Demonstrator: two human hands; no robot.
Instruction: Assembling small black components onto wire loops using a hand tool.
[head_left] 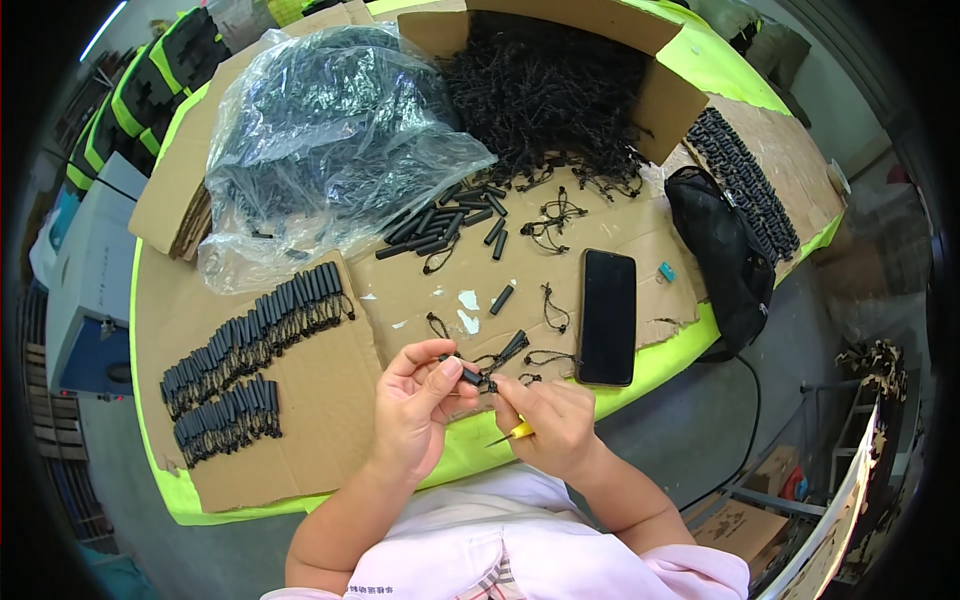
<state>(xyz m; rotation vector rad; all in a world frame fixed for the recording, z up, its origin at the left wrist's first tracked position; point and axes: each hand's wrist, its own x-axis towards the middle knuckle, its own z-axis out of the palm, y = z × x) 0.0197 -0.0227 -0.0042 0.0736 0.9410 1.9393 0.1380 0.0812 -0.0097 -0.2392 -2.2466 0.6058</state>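
Between the thumb and fingers of my left hand [412, 405] is a short black tube [469, 376]. My right hand [558, 415] meets it at the tube's right end, its fingertips pinching a thin black cord there. Tucked in the same right hand is a yellow-handled awl [521, 431], its thin metal point sticking out to the left. Just beyond the hands lie a finished-looking tube with cord loop [513, 347], loose cord loops [556, 308] and a single bare tube [502, 299] on the cardboard [400, 345].
Rows of corded tubes [255, 330] lie at the left. A clear plastic bag [330, 130], a pile of loose tubes [435, 228] and a box of black cords [545, 90] stand farther back. To the right are a phone [607, 318] and a black bag [718, 255].
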